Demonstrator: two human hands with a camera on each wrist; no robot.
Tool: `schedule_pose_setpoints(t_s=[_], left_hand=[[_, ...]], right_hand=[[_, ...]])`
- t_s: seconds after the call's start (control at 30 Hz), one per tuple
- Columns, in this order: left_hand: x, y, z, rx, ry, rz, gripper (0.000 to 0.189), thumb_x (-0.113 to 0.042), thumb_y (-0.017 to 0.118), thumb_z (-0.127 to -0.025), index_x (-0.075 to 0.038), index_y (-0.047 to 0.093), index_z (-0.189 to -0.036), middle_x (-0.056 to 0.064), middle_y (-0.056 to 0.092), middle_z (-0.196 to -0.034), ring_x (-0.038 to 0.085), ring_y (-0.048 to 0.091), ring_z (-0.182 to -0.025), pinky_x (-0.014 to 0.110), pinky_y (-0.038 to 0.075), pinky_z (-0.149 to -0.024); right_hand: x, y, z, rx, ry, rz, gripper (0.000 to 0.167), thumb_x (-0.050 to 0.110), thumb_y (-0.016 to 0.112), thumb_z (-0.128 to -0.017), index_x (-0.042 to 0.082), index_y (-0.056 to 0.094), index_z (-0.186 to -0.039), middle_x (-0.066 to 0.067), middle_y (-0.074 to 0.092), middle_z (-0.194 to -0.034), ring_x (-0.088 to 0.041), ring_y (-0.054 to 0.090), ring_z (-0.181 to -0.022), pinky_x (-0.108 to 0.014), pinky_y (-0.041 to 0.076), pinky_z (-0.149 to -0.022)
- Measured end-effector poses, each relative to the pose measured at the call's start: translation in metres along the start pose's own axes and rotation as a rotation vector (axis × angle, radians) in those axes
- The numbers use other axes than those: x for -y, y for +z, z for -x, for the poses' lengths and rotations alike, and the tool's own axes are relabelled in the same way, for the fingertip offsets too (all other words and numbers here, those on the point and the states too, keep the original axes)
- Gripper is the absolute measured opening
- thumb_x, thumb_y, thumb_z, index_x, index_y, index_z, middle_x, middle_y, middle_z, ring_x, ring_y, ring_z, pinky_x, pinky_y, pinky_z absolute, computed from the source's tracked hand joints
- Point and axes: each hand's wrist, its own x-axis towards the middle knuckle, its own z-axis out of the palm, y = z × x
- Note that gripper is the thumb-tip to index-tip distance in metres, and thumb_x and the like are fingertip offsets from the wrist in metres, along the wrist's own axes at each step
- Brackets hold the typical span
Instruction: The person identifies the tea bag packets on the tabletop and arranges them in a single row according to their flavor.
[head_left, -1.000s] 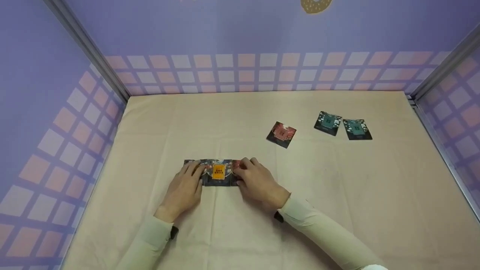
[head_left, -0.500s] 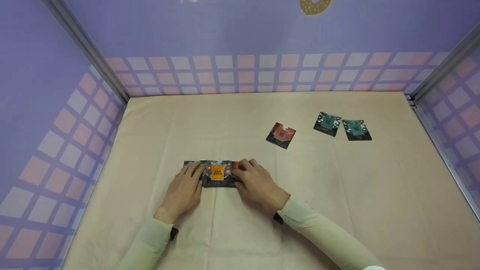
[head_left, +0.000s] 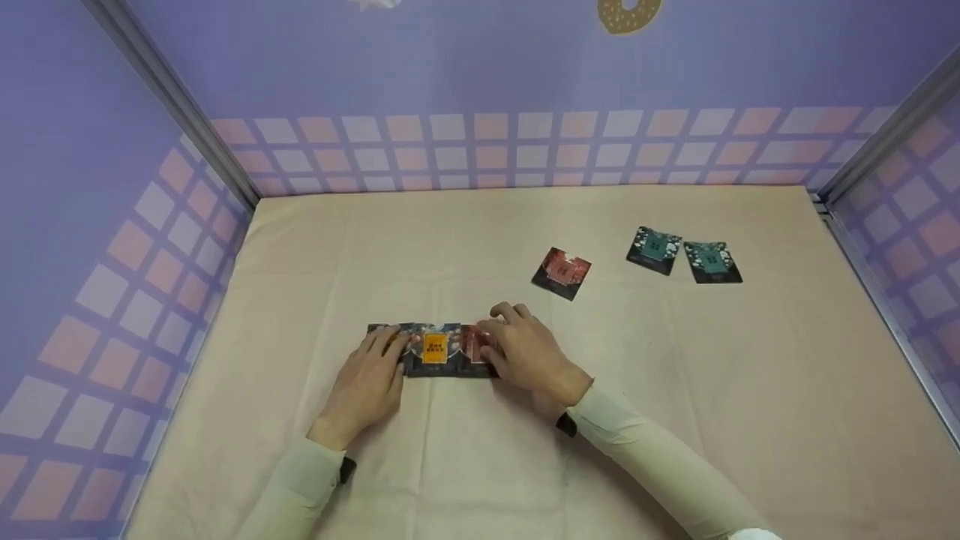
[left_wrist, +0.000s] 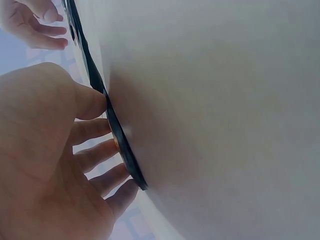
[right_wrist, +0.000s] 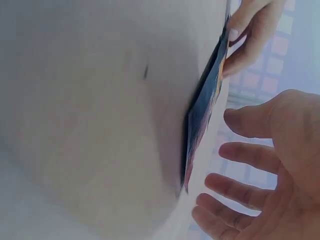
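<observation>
Three flat, square printed packets lie side by side in a row on the cloth. The middle packet [head_left: 435, 367] has an orange label; the right packet [head_left: 469, 352] is red and dark. Most of the left packet [head_left: 375, 327] is covered by my left hand [head_left: 365, 382], whose extended fingers rest on it. Just above the red packet's right part hovers my right hand [head_left: 531, 356]. Its fingers [right_wrist: 240, 190] are loosely bent and apart from the packet in the right wrist view. In the left wrist view the row's dark edge [left_wrist: 122, 142] runs under my left fingertips.
Farther back on the pale cloth [head_left: 375, 255] lie another red packet [head_left: 562, 274] and two teal packets [head_left: 654, 250], [head_left: 712, 262] near the right. Purple walls [head_left: 517, 67] with a tile pattern enclose the back and sides.
My right hand has lifted off the red packet and shifted slightly right, so more of that packet shows. My left hand has stayed in place.
</observation>
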Motion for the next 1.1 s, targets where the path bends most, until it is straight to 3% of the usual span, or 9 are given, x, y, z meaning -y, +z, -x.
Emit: schedule_pose_setpoints(t_s=[0.17, 0.43, 0.93, 1.1], left_hand=[[-0.001, -0.001, 0.0, 0.006, -0.011, 0.002, 0.045, -0.014, 0.057, -0.108, 0.002, 0.057, -0.15, 0.023, 0.051, -0.158, 0.044, 0.047, -0.148, 0.062, 0.046, -0.116], [-0.002, -0.002, 0.0, 0.011, -0.017, 0.01, 0.045, -0.013, 0.057, -0.107, 0.003, 0.057, -0.149, 0.024, 0.052, -0.157, 0.045, 0.047, -0.148, 0.062, 0.045, -0.118], [-0.002, -0.001, 0.001, 0.011, -0.007, 0.019, 0.045, -0.012, 0.058, -0.107, 0.004, 0.057, -0.149, 0.025, 0.052, -0.157, 0.045, 0.047, -0.148, 0.062, 0.045, -0.118], [-0.001, -0.001, 0.0, 0.003, 0.0, 0.011, 0.044, -0.013, 0.058, -0.107, 0.003, 0.058, -0.149, 0.024, 0.052, -0.157, 0.046, 0.047, -0.148, 0.063, 0.046, -0.116]], right_hand=[[-0.013, -0.006, -0.005, -0.062, -0.007, 0.018, 0.035, 0.02, 0.072, -0.102, 0.004, 0.073, -0.134, -0.019, 0.064, -0.138, -0.038, 0.062, -0.122, -0.051, 0.057, -0.103], [-0.038, -0.014, -0.014, -0.125, 0.058, 0.017, 0.035, 0.018, 0.072, -0.102, 0.002, 0.073, -0.133, -0.02, 0.065, -0.137, -0.041, 0.063, -0.124, -0.055, 0.055, -0.107], [-0.081, -0.026, -0.023, -0.163, 0.149, -0.021, 0.035, 0.014, 0.071, -0.101, -0.004, 0.072, -0.131, -0.023, 0.067, -0.133, -0.038, 0.064, -0.128, -0.06, 0.033, -0.128], [-0.092, -0.031, -0.026, -0.184, 0.139, -0.022, 0.037, 0.01, 0.071, -0.1, -0.007, 0.07, -0.132, -0.027, 0.064, -0.135, -0.044, 0.061, -0.13, -0.061, 0.04, -0.121]])
